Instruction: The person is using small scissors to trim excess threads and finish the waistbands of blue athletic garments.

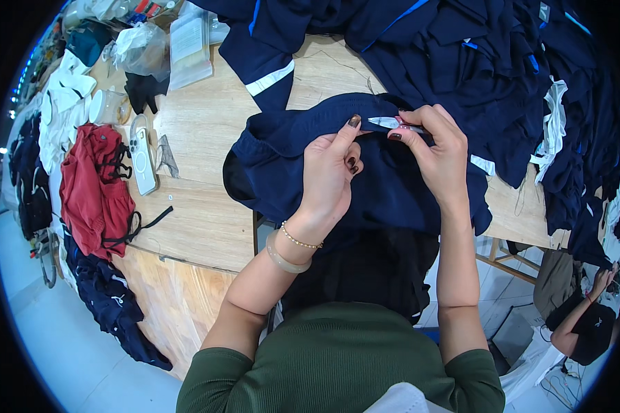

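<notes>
A navy blue garment (275, 155) lies bunched across the table's front edge and drapes toward my lap. My left hand (328, 165) pinches its upper edge between thumb and fingers. Close to its right, my right hand (439, 151) is closed around a pair of thread snips (384, 122). The bright blades point left toward my left thumb, right beside the pinched fabric. Most of the snips' handle is hidden in my right fingers. Any thread at the blades is too fine to make out.
Piled navy garments (455, 76) cover the back and right of the wooden table (200, 220). On the left lie a phone (143, 162), a red garment (89, 186) with black straps, and clear plastic bags (189, 51). Another person's hand (603, 281) shows at the far right.
</notes>
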Motion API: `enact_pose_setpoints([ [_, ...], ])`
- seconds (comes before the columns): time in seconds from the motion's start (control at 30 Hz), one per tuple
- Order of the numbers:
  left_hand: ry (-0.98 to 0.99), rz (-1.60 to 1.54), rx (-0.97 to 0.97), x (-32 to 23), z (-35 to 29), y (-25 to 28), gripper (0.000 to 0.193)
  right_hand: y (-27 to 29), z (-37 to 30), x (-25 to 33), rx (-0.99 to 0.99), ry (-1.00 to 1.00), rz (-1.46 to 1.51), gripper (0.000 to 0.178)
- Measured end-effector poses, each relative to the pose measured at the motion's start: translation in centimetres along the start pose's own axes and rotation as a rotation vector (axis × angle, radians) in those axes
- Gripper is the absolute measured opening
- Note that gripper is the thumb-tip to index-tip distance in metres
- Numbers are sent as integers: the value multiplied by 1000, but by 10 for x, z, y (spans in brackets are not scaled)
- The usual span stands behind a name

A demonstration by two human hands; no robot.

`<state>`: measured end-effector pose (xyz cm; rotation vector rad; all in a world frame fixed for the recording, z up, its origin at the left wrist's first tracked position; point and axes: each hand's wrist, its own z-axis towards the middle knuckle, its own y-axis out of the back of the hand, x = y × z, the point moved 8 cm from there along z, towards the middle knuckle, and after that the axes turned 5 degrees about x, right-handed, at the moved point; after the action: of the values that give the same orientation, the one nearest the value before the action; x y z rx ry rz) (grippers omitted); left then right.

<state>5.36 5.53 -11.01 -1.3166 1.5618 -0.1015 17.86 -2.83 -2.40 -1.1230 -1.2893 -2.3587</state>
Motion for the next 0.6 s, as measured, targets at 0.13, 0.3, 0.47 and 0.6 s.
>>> enact_pose_setpoints([
  [0.13,-11,-14,21,1,1,5,22,-4,-2,-3,5,29,-3,18],
  [0.3,135,111,-23,-4,-10,8,21,-14,-17,-62,-109,-301,642,11],
  [0.47,-648,1071,4,-64,-33,-14,7,-13,-23,-77,-125,-333,695,11],
  [0.6,-839,1340,29,-89,-7,-49,14,-14,-25,-82,-132,-337,737,13],
])
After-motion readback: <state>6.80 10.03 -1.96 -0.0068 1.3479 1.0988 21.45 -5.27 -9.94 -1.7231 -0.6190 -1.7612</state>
